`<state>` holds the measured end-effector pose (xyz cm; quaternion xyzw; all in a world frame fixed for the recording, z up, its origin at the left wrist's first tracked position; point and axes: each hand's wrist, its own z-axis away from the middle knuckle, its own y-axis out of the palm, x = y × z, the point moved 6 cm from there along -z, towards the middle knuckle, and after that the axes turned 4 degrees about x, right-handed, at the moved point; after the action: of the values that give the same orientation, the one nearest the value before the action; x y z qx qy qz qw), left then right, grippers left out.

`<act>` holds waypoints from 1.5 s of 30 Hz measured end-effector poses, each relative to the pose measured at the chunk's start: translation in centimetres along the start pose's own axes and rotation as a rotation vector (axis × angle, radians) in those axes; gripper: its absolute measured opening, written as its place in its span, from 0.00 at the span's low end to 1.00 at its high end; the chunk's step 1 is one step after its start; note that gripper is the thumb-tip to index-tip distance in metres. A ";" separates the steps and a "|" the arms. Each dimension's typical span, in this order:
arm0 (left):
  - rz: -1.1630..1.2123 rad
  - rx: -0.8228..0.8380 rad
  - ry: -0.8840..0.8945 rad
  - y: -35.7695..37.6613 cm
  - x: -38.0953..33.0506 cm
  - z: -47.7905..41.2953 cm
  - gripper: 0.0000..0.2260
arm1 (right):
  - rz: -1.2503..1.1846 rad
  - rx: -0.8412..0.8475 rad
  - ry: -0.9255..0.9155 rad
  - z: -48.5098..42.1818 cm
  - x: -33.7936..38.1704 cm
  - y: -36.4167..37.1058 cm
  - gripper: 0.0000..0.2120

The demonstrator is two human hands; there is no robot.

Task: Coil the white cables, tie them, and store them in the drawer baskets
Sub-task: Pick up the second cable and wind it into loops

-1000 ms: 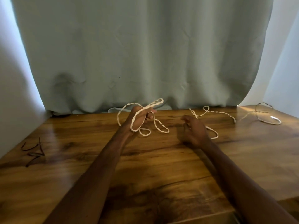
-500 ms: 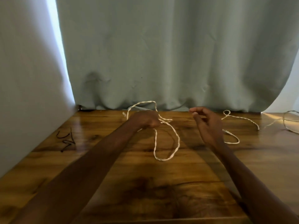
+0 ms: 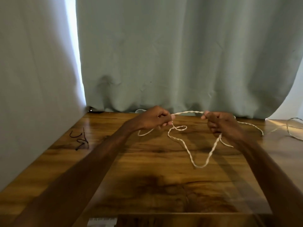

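A white twisted cable (image 3: 188, 112) is stretched between my two hands above the far part of the wooden table (image 3: 147, 177). My left hand (image 3: 154, 119) pinches one part of it and my right hand (image 3: 221, 122) pinches another. Below the hands the cable hangs in a long V-shaped loop that reaches the tabletop, with a small loop beside my left hand. One more stretch of it trails off to the right behind my right hand. A second, thinner white cable (image 3: 288, 130) lies at the far right edge. No drawer or basket is in view.
Several short black ties (image 3: 81, 139) lie at the table's left side near the wall. A pale green curtain (image 3: 180, 54) hangs along the back edge. A small white object (image 3: 101, 222) shows at the table's front edge.
My right hand moved left and closed on the cable. Both hands rose and pulled a stretch taut between them; the loop beneath lengthened toward me. The view shifted slightly.
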<state>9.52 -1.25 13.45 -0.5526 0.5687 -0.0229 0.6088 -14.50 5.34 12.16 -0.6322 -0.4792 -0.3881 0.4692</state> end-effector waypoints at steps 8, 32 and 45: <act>0.219 -0.205 0.083 0.5 1.8 1.5 0.15 | 0.894 -0.018 -0.065 -0.5 -0.2 -1.1 0.07; 0.814 -0.105 -0.038 4.4 3.5 -2.4 0.18 | 0.752 -0.175 -0.192 -6.2 -1.9 6.2 0.15; 0.733 -0.299 -0.116 4.0 6.1 -2.2 0.17 | 0.452 -0.114 -0.305 -4.3 0.3 8.0 0.18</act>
<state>7.73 -5.09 7.16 -0.3960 0.6899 0.3102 0.5206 -6.82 0.49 11.81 -0.7995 -0.3683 -0.2003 0.4302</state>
